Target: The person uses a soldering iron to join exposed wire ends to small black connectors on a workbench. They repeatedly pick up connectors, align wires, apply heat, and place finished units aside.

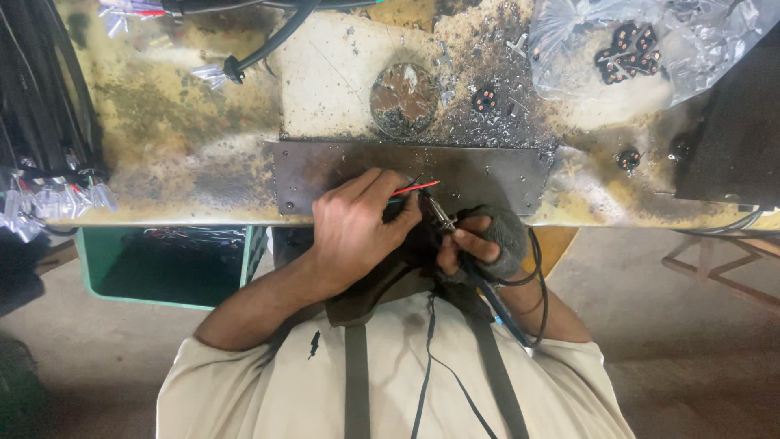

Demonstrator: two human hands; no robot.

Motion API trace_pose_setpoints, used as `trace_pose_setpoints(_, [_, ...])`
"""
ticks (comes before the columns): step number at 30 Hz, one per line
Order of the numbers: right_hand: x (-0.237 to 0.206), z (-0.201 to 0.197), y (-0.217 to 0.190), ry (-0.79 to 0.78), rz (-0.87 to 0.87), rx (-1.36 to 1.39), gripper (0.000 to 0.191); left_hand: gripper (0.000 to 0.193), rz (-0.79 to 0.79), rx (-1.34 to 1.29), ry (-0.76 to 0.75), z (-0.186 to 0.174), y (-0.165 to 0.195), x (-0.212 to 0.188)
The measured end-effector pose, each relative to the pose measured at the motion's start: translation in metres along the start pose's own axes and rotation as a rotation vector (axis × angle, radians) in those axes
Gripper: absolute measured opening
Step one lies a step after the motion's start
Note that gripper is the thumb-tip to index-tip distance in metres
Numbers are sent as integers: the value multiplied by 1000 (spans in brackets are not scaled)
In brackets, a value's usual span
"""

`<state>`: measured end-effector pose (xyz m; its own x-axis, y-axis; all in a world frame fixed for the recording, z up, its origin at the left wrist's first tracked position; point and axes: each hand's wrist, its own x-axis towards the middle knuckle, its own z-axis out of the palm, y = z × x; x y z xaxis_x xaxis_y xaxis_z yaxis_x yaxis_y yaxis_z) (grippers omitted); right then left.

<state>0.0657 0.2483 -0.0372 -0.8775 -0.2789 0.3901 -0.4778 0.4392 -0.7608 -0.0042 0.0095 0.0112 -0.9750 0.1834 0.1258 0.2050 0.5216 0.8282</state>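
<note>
Head view, catalogue of the bench edge at frame centre. Left hand (353,223): bare, fingers pinched on a red wire (417,189) and a dark wire beside it, both held over the dark metal plate (341,175) fixed at the tabletop (187,138) edge. Right hand (483,244): in a grey fingerless glove, fingers clenched round a soldering iron (443,215), its tip touching or just short of the wire ends; the iron's black cord (536,276) loops past the wrist. Above centre: round metal disc (404,99), metal scraps about it, and one black round connector (485,99) just to its right. Upper right: clear plastic bag (585,41) holding more black connectors. Left edge: bundles of black cable (41,89) with stripped ends. Lower left, under the tabletop: green bin (166,264).
</note>
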Motion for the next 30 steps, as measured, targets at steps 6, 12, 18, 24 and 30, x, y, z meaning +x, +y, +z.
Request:
trace_pose_setpoints(6, [8,-4,-7,104,180,104,24,19,-5,-14,12,1,-1,0])
trace_pose_setpoints(12, [10,1,-2,80,54,34,25,21,-9,-19,-12,1,-2,0])
trace_pose_setpoints(18, [2,-6,1,61,59,75,24,19,-10,-2,11,3,-1,0])
trace_pose_setpoints(24, [-7,-10,0,41,629,271,14,19,-3,4,20,4,-2,0])
trace_pose_setpoints(30, [-22,-3,6,217,1159,809,16,18,8,-8,9,4,-3,0])
